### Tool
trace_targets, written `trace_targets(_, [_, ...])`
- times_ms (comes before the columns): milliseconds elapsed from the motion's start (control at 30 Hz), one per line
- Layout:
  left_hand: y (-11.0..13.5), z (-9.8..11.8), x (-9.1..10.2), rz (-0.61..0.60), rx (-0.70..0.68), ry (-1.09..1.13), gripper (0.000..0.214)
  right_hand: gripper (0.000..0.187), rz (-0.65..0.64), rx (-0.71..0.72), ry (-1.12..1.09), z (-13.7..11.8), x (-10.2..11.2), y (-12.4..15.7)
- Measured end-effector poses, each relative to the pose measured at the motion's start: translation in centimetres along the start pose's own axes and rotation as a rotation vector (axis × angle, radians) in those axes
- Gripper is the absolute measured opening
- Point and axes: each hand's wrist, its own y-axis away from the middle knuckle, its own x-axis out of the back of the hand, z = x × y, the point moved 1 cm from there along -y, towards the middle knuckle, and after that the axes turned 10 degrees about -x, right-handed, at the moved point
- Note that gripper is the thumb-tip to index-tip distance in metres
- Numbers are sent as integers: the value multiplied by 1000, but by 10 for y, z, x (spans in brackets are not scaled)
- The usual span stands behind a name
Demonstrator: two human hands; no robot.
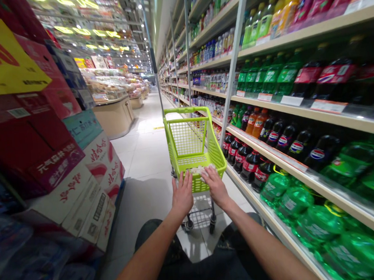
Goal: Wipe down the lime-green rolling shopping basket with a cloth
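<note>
A small lime-green shopping cart stands in front of me, its bar at the far end and its low basket end toward me. My left hand rests at the near left of the basket, fingers stretched out and pointing forward. My right hand lies at the near right rim with its fingers spread. Between the hands, a pale crumpled thing lies in the near end of the basket; its kind is unclear. The right fingertips reach its edge. My knees are on both sides of the cart's wheels.
Shelves of bottled drinks line the right side, with large green bottles on the bottom level. Stacked cartons rise on the left. A tiled aisle runs forward past a rounded display counter. A thin pole stands beyond the cart.
</note>
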Motion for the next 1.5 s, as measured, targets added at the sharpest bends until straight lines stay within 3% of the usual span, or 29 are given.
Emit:
trace_targets(133, [0, 0, 0, -10, 16, 15, 71, 44, 158, -226, 84, 36, 23, -10])
trace_targets(200, [0, 1, -1, -7, 16, 16, 71, 46, 189, -283, 98, 40, 27, -11])
trace_targets(400, [1, -1, -2, -14, 0, -12, 71, 45, -31, -39, -27, -5, 2, -1])
trace_targets(467, [2, -2, -1, -8, -4, -10, 72, 43, -17, -52, -21, 2, 7, -2])
trace_targets(633, [2, 0, -1, -1, -1, -1, 69, 44, 172, -270, 74, 37, 30, -6])
trace_targets(833, [3, 2, 1, 13, 1, -6, 67, 44, -17, -15, -37, -4, 4, 4])
trace_targets(1067, [4, 3, 1, 35, 7, 12, 67, 43, 141, -258, 23, 22, 21, -4])
trace_targets(1267, [5, 2, -2, 48, -12, -17, 65, 44, -67, 12, -75, -21, 0, 7])
trace_targets(1367, [7, -2, -2, 51, -21, -9, 65, 42, -22, -32, -52, -5, 10, 5])
trace_targets(1500, [8, -2, -2, 45, -12, 2, 67, 42, 163, -253, 25, 32, 28, -3])
